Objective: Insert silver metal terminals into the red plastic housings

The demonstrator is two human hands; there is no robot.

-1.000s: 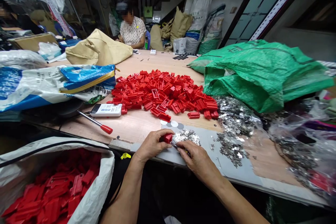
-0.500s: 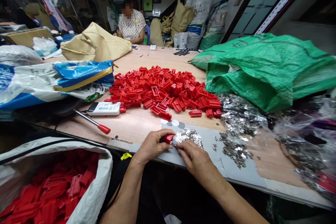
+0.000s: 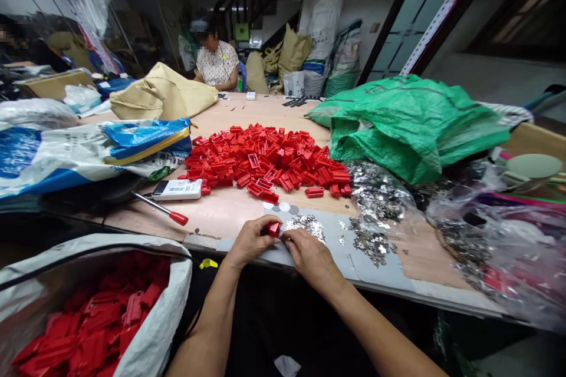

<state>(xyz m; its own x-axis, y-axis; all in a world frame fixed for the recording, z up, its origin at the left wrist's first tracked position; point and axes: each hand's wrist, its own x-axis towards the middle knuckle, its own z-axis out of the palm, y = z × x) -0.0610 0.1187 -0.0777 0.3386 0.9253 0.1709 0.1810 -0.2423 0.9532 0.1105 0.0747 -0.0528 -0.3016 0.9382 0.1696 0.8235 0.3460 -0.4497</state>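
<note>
Along the table's near edge, the left hand (image 3: 250,241) pinches a red plastic part (image 3: 273,229) between thumb and fingers; the right hand (image 3: 312,257), fingers curled, meets that part, though what it holds cannot be told. Silver metal pieces (image 3: 305,227) lie just ahead on a grey card (image 3: 338,247), with a heap of red plastic parts (image 3: 265,159) beyond on the wooden table (image 3: 221,218).

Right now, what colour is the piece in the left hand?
Red: the plastic piece in the left hand, best in the head view.
</note>
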